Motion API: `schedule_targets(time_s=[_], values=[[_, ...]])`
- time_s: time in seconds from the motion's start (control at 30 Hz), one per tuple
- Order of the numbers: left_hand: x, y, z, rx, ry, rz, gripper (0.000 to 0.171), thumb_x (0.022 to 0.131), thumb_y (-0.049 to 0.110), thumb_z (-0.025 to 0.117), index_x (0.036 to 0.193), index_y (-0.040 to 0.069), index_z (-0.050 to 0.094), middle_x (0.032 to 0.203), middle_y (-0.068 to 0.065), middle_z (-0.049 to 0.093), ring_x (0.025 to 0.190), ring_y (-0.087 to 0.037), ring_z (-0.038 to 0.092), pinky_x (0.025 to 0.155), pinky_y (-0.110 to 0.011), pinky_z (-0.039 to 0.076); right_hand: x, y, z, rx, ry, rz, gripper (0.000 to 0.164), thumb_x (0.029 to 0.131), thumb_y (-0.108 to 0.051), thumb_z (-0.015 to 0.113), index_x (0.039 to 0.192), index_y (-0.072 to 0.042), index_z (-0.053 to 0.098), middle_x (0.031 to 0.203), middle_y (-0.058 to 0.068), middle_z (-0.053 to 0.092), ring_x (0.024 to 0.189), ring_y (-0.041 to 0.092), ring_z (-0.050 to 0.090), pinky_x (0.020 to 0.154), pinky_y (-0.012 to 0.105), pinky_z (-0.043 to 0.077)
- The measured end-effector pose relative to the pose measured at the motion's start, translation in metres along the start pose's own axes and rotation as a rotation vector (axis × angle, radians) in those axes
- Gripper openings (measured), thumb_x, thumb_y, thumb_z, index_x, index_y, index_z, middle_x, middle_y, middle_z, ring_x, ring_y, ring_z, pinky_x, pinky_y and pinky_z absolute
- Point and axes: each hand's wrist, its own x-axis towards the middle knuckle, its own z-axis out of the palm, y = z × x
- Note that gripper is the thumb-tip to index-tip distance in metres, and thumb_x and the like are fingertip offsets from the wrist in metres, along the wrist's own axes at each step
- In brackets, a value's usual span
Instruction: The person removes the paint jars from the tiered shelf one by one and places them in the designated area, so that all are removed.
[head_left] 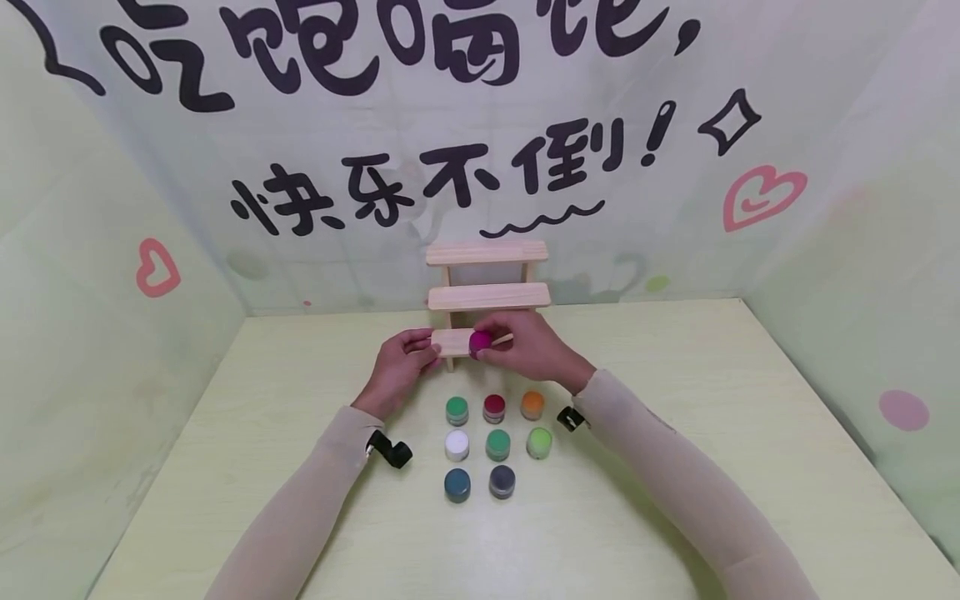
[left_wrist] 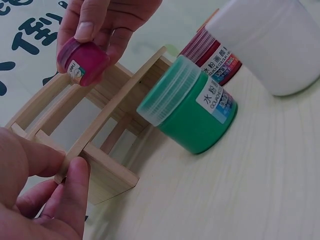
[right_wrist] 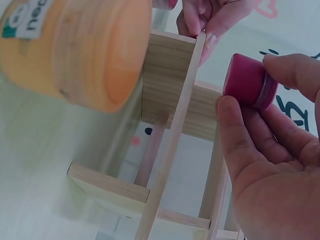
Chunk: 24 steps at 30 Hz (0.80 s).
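A small magenta paint jar [right_wrist: 246, 80] is pinched between the thumb and fingers of my right hand [head_left: 528, 343], just over the lowest step of a wooden three-step rack [head_left: 489, 297]. In the left wrist view the jar's label faces out. My left hand [head_left: 401, 367] grips the left end of that lowest step, thumb on one side and fingers on the other. In front of the rack stand a green jar [left_wrist: 187, 107], a dark red jar [head_left: 494, 408] and an orange jar [right_wrist: 75, 50].
Behind that front row come a white jar [head_left: 457, 445], another green jar [head_left: 498, 445] and a light green jar [head_left: 539, 443]. Closest to me are a teal-blue jar [head_left: 457, 484] and a dark grey-blue jar [head_left: 502, 482]. A printed cloth wall [head_left: 360, 275] rises behind the rack.
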Motion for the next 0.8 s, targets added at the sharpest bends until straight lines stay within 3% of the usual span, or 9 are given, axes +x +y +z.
schedule_targets(time_s=[0.5, 0.8], values=[[0.002, -0.002, 0.001, -0.002, 0.001, 0.009, 0.043, 0.1, 0.001, 0.071, 0.141, 0.003, 0.06, 0.122, -0.012, 0.061, 0.1, -0.015, 0.068, 0.09, -0.024, 0.065, -0.03, -0.005, -0.005, 0.044, -0.028, -0.002, 0.036, 0.095, -0.01, 0.078, 0.13, -0.005, 0.071, 0.119, 0.007, 0.074, 0.11, 0.022, 0.071, 0.094, 0.033, 0.066], [0.001, -0.002, 0.001, 0.016, 0.0, 0.004, 0.043, 0.101, 0.005, 0.07, 0.142, 0.005, 0.06, 0.126, -0.014, 0.061, 0.104, -0.018, 0.069, 0.092, -0.024, 0.065, -0.049, -0.004, -0.005, 0.018, -0.046, -0.058, 0.037, 0.094, -0.01, 0.079, 0.13, -0.007, 0.071, 0.12, 0.005, 0.072, 0.107, 0.019, 0.072, 0.092, 0.031, 0.067]])
